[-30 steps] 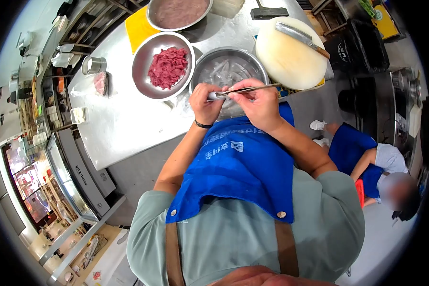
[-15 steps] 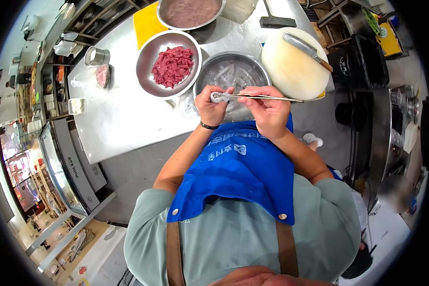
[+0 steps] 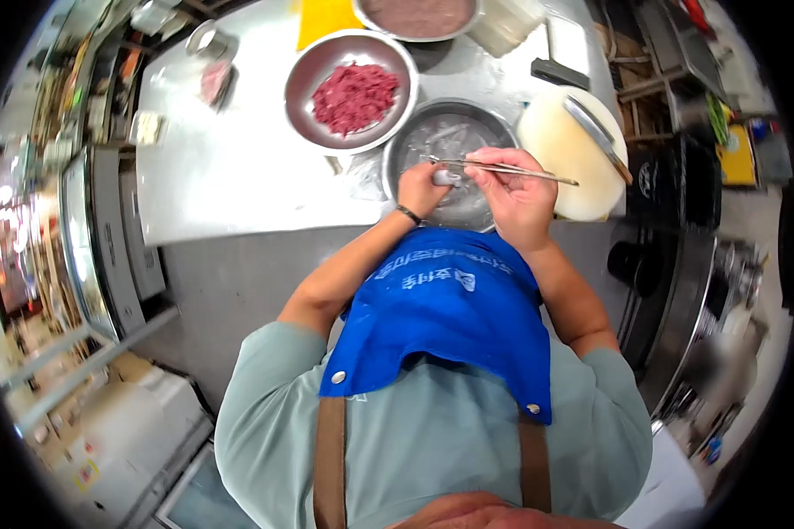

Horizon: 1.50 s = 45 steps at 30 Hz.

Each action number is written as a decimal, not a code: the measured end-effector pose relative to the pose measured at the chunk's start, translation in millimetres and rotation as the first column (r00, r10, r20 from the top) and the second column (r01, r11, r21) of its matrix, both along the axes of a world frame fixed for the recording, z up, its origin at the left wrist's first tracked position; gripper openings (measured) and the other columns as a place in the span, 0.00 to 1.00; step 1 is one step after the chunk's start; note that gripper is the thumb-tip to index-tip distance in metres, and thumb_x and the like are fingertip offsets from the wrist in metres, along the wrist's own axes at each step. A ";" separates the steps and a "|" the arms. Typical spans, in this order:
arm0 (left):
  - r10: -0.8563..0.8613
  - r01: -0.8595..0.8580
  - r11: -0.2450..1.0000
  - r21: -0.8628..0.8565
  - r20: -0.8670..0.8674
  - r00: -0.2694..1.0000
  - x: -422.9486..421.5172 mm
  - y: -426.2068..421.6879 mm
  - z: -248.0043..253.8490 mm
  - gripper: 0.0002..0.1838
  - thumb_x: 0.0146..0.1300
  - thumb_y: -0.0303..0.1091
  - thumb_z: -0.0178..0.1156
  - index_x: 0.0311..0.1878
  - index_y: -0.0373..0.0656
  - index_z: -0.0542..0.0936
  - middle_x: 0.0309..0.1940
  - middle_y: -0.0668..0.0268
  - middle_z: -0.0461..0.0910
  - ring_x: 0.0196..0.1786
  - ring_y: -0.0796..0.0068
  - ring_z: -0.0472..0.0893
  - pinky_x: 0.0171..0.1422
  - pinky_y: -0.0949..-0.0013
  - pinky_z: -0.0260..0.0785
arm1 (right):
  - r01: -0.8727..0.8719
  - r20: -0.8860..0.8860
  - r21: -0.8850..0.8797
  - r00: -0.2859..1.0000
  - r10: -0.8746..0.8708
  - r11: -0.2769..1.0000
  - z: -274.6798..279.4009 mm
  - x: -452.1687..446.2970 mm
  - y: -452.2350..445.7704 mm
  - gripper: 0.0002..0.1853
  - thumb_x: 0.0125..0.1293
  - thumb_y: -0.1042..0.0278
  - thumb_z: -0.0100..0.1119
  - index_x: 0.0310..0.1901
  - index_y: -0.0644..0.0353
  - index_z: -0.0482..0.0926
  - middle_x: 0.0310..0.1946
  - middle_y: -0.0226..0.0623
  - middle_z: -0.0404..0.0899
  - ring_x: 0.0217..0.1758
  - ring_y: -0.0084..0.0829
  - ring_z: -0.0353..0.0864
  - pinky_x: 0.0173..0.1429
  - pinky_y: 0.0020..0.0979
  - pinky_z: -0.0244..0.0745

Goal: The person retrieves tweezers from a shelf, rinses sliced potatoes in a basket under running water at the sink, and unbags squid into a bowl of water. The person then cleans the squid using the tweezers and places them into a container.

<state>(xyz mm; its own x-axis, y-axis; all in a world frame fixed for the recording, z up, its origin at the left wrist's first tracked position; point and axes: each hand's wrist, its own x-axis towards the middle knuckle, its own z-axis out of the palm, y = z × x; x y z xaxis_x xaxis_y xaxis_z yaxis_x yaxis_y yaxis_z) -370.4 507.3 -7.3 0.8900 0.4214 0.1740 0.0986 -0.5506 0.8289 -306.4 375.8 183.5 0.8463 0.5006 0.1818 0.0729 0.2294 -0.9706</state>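
Pinching slim metal tool (image 3: 538, 174): right grip (image 3: 519, 199) narrow.

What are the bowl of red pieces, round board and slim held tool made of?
Bowl: smooth metal, probably stainless steel, with bright reflections. Round board: likely plastic, pale, matte, no visible grain. Slim tool: apparently polished metal, from its sheen.

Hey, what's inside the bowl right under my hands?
The bowl holds pale, glossy strips, too indistinct to name. Your left hand and right hand cover parts of it, so whatever lies beneath them can't be seen.
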 end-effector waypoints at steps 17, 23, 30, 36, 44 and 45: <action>-0.097 0.107 0.993 0.056 -0.151 0.984 -17.9 -4.5 -41.5 0.14 0.62 0.44 0.56 0.42 0.44 0.80 0.41 0.54 0.81 0.49 0.52 0.77 0.54 0.52 0.66 | -0.272 0.176 -0.805 0.739 0.650 0.527 -170.8 -4.4 149.2 0.14 0.51 0.74 0.68 0.40 0.62 0.77 0.29 0.47 0.83 0.36 0.47 0.84 0.42 0.44 0.77; 0.017 -0.012 0.990 0.139 -0.035 0.999 -18.5 -2.3 -39.0 0.16 0.60 0.43 0.57 0.46 0.44 0.80 0.45 0.53 0.81 0.52 0.52 0.77 0.56 0.51 0.66 | -0.286 0.302 -0.786 0.596 0.744 0.548 -126.6 -1.4 137.2 0.14 0.53 0.76 0.66 0.43 0.63 0.78 0.34 0.48 0.83 0.38 0.45 0.85 0.44 0.39 0.78; -0.114 0.163 0.979 0.119 -0.339 0.934 -17.8 14.9 -8.8 0.13 0.53 0.36 0.62 0.41 0.44 0.80 0.38 0.55 0.83 0.44 0.55 0.83 0.48 0.53 0.75 | -0.339 0.012 -0.568 0.908 0.419 0.750 -76.3 35.9 89.7 0.13 0.53 0.77 0.70 0.42 0.61 0.82 0.35 0.40 0.85 0.34 0.27 0.86 0.41 0.28 0.80; -0.091 0.212 0.959 0.186 -0.507 0.857 -2.1 14.5 -52.0 0.22 0.50 0.30 0.63 0.50 0.41 0.72 0.39 0.49 0.79 0.44 0.50 0.81 0.51 0.52 0.74 | -0.157 -0.148 -0.455 0.984 0.100 0.877 -100.0 76.8 10.4 0.16 0.55 0.80 0.69 0.45 0.64 0.78 0.36 0.36 0.85 0.39 0.22 0.84 0.44 0.25 0.79; -0.079 0.289 0.886 0.362 -0.496 0.865 6.5 22.4 -50.1 0.10 0.54 0.28 0.58 0.40 0.42 0.80 0.39 0.50 0.80 0.42 0.50 0.82 0.49 0.53 0.75 | 0.105 -0.013 -0.647 0.989 -0.148 0.755 -142.4 62.7 -77.2 0.15 0.54 0.76 0.71 0.43 0.64 0.80 0.34 0.40 0.86 0.38 0.27 0.86 0.43 0.27 0.79; -0.064 0.286 0.883 0.372 -0.509 0.859 9.1 24.5 -45.9 0.08 0.53 0.30 0.59 0.37 0.43 0.82 0.35 0.52 0.82 0.40 0.52 0.83 0.48 0.53 0.76 | 0.121 -0.008 -0.645 0.986 -0.165 0.755 -145.1 59.8 -82.9 0.14 0.54 0.76 0.71 0.43 0.64 0.80 0.34 0.40 0.86 0.38 0.27 0.87 0.43 0.27 0.80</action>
